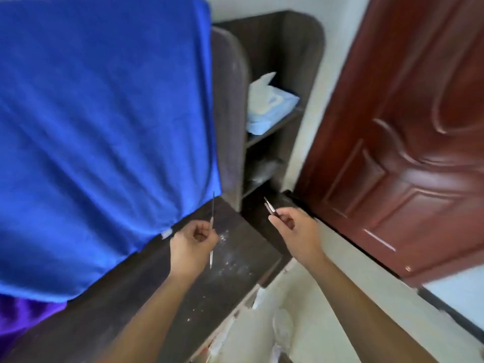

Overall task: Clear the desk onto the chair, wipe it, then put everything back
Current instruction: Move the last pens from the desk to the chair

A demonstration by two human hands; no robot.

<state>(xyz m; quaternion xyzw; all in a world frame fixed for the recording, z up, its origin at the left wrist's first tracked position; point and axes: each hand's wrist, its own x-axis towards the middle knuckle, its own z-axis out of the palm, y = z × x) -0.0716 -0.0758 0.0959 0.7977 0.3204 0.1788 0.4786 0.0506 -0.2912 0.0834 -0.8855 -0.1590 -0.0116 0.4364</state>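
Observation:
My left hand (192,243) pinches a long thin metal tool (212,218) that points upward, held over the dark wooden desk (146,289). The desk top is dusty with white specks near that hand. My right hand (293,226) grips a small pair of tweezers (269,205), their tips pointing up and left, just past the desk's right end. A large blue cloth (104,127) hangs over the back of the desk and covers most of its left part. No chair is in view.
A dark shelf unit (264,113) rises at the desk's right end, with a light blue tissue pack (269,108) on one shelf. A reddish-brown door (406,140) stands to the right. Pale floor with white scraps (282,326) lies below.

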